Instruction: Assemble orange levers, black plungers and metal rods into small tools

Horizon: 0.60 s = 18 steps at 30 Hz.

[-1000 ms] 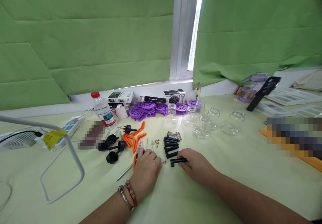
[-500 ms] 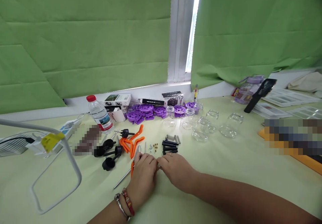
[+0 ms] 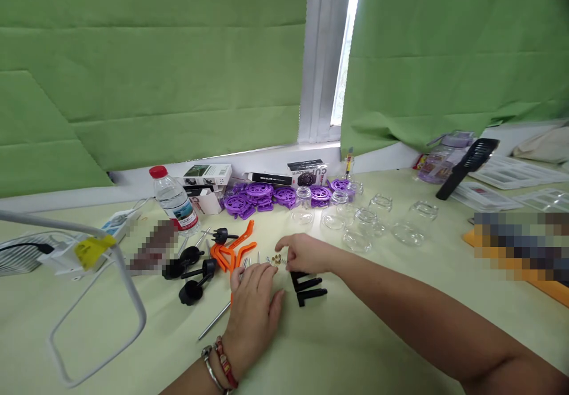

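Note:
My left hand [image 3: 254,300] lies palm down on the table with its fingers stretched out and nothing visible in it. Under and beside it are orange angled plastic pieces [image 3: 231,259] and thin metal rods [image 3: 215,319]. My right hand [image 3: 306,254] reaches over the small parts, its index finger bent and its fingertips pressed down together; what they hold is hidden. Just below its fingertips lie black rod-like plastic parts [image 3: 312,294]. Small brass-coloured pieces [image 3: 277,259] sit to its left. A bit of coil spring [image 3: 284,261] shows beside the fingers.
Black scoop-like parts [image 3: 192,292] lie at the left, near a water bottle [image 3: 175,199] and a white metal frame [image 3: 133,294]. Purple wheel-shaped pieces [image 3: 259,191] line the back. Clear glass jars [image 3: 358,232] stand right of centre. A black brush-like tool [image 3: 466,167] leans against a lilac jug [image 3: 440,161].
My right hand has parted from my left and moved forward over the small parts. The black parts now lie nearer to me and more spread out. My left hand's thumb has moved outward.

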### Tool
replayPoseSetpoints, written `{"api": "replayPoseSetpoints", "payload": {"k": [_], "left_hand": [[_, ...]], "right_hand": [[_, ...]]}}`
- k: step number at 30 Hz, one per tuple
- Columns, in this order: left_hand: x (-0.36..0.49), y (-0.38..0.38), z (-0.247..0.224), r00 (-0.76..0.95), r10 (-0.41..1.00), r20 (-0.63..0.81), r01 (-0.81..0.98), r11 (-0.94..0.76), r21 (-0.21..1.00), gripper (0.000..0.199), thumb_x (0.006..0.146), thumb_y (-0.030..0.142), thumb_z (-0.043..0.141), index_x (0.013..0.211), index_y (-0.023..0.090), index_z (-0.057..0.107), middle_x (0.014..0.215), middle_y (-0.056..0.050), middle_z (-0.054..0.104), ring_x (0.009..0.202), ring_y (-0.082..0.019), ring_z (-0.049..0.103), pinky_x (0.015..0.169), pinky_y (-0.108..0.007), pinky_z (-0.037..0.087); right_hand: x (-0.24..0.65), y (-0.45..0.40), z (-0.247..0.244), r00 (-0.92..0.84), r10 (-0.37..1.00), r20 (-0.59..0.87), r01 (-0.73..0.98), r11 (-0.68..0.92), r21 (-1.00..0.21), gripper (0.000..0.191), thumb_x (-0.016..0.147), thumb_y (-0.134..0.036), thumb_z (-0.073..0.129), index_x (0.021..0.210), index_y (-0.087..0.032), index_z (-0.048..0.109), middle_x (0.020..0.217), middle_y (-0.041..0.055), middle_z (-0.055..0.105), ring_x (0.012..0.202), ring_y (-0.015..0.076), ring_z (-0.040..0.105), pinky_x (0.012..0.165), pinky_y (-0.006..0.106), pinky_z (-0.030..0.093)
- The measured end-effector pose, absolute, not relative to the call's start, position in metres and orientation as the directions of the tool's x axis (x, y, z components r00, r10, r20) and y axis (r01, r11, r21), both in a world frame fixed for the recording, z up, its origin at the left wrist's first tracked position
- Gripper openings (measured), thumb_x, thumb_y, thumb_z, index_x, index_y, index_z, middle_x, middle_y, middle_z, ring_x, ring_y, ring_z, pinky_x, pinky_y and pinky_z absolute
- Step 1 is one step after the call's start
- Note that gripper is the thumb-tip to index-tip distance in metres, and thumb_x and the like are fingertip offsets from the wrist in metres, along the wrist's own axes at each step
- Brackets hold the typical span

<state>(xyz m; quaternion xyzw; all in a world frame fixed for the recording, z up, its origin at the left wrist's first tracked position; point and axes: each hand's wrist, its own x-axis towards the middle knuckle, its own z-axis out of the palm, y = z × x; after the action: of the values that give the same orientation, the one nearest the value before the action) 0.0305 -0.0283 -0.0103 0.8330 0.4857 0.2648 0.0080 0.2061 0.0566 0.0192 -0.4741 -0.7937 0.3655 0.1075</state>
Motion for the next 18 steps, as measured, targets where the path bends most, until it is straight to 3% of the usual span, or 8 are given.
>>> {"api": "replayPoseSetpoints", "payload": {"k": [4,7,13,18], "left_hand": [[0.028,-0.032,-0.012,0.427,0.769,0.476,0.785,-0.576,0.226,0.024,0.084,0.018,0.046,0.107,0.021,0.051,0.108,-0.009,0.062,0.101,-0.025,0.053,0.094,-0.049,0.031],[0.028,-0.031,-0.011,0.433,0.761,0.483,0.781,-0.584,0.221,0.024,0.084,0.018,0.047,0.107,0.021,0.050,0.108,-0.009,0.062,0.101,-0.025,0.054,0.094,-0.049,0.031],[0.032,-0.038,-0.008,0.489,0.720,0.493,0.755,-0.632,0.173,0.025,0.084,0.016,0.047,0.107,0.021,0.054,0.109,-0.008,0.063,0.102,-0.025,0.054,0.095,-0.051,0.030],[0.040,-0.047,-0.013,0.701,0.541,0.464,0.581,-0.811,0.067,0.032,0.083,0.010,0.047,0.112,0.020,0.055,0.116,-0.008,0.062,0.107,-0.023,0.054,0.096,-0.043,0.035]], "right_hand": [[0.225,0.088,0.009,-0.340,0.924,-0.174,0.591,0.066,-0.804,0.033,0.065,-0.013,0.064,0.098,-0.014,0.066,0.067,0.0000,0.064,0.052,0.0094,0.052,0.048,0.020,0.038],[0.234,0.097,-0.008,-0.292,0.943,-0.157,0.470,-0.002,-0.883,0.028,0.066,-0.015,0.064,0.094,-0.013,0.065,0.061,-0.0013,0.060,0.051,0.0094,0.051,0.048,0.020,0.038],[0.240,0.086,-0.032,-0.210,0.977,0.042,0.248,0.095,-0.964,0.031,0.069,-0.022,0.065,0.099,-0.015,0.059,0.069,-0.0023,0.057,0.059,0.0086,0.052,0.057,0.022,0.041],[0.250,0.066,-0.030,-0.128,0.979,0.158,0.102,0.171,-0.980,0.031,0.074,-0.031,0.063,0.099,-0.015,0.054,0.071,-0.0032,0.052,0.063,0.0092,0.050,0.061,0.024,0.041]]}}
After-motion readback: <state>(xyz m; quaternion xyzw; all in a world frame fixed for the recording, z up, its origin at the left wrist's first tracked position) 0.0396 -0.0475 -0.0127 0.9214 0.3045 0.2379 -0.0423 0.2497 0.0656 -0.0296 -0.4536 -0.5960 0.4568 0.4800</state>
